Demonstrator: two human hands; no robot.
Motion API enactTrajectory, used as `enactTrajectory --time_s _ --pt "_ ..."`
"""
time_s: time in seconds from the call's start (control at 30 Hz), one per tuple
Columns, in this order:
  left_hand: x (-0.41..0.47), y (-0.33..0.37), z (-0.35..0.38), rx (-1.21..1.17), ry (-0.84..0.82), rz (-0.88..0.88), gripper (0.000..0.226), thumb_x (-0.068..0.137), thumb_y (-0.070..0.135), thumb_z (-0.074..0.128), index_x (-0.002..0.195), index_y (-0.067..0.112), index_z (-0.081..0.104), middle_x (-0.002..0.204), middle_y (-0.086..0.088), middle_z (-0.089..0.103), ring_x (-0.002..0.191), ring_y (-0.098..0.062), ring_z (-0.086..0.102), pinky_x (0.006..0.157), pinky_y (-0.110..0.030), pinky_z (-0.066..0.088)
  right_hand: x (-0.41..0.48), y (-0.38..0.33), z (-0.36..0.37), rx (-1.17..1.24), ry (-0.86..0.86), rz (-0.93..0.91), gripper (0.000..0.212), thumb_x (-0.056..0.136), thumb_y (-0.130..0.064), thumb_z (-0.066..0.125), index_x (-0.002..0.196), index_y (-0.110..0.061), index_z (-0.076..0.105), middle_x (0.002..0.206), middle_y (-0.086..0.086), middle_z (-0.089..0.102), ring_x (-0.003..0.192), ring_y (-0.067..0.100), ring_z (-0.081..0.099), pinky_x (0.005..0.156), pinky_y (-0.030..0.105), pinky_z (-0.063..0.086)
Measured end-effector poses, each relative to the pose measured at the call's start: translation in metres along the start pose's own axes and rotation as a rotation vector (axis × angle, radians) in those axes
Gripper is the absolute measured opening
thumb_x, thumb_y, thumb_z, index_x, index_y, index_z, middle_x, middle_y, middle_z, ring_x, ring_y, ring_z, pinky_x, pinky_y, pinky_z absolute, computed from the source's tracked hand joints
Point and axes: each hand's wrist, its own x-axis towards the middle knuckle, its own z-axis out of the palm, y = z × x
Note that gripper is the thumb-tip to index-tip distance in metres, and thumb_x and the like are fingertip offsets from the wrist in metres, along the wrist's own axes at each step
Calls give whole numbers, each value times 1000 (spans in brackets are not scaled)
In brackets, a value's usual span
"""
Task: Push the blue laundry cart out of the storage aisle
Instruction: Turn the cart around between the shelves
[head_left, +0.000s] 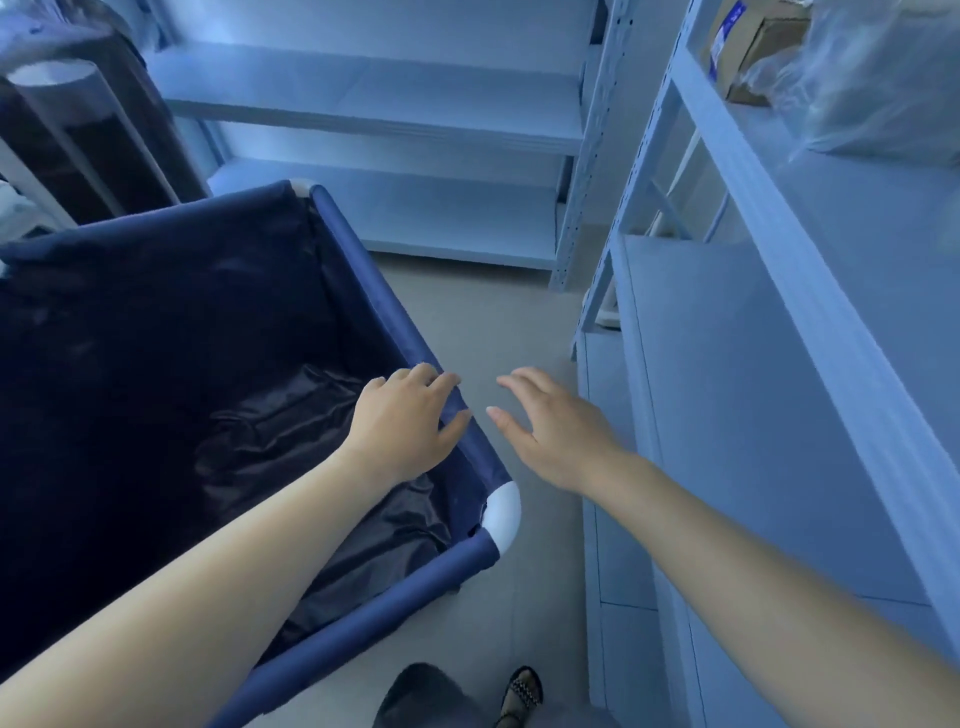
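Observation:
The blue laundry cart (363, 280) fills the left of the view, its dark fabric liner crumpled inside and white plastic corners on its rim. My left hand (410, 423) rests on the cart's right rim rail, fingers curled over the top of it and thumb along the rail. My right hand (550, 431) hovers in the air just right of that rail, fingers spread and relaxed, touching nothing.
Pale metal shelving (415, 119) stands across the far end of the aisle. More shelves (779, 270) line the right side, holding a cardboard box (753, 52) and a plastic bag (883, 83). A dark rack (88, 135) stands far left. Bare floor (493, 322) runs between cart and shelves.

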Motion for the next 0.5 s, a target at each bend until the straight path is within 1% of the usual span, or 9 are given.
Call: enactTrajectory --time_s 0.07,0.2,0.3,0.4,0.5 --pt "-1 -7 9 12 -14 -42 43 92 48 41 125 23 52 110 2 61 99 -21 59 80 -34 46 10 5 10 6 -52 -19 48 96 -46 35 135 -18 40 142 -3 39 127 19 42 91 36 41" --pt "-8 -17 29 42 -98 -106 47 92 51 37 129 23 49 117 2 58 105 -21 58 86 -36 46 25 8 28 -3 -149 -54 43 95 -43 39 128 -16 45 133 1 45 117 25 48 90 42 45" --pt "-20 -20 42 49 -143 -137 49 93 51 36 132 23 46 119 2 58 106 -20 57 86 -35 46 26 9 41 -25 -212 -88 42 95 -42 40 124 -14 46 128 2 47 111 26 50 87 41 46" --pt "-37 -19 54 28 -175 -185 49 93 51 36 133 24 45 121 2 57 108 -20 56 88 -35 45 20 12 56 -59 -259 -141 44 95 -43 39 128 -15 45 129 0 46 112 24 50 87 39 45" --pt "-55 -13 70 -13 -195 -203 47 93 51 36 131 26 47 120 4 58 107 -19 57 88 -34 44 12 15 72 -93 -305 -210 47 95 -43 40 133 -16 44 135 -2 45 120 21 45 92 38 43"
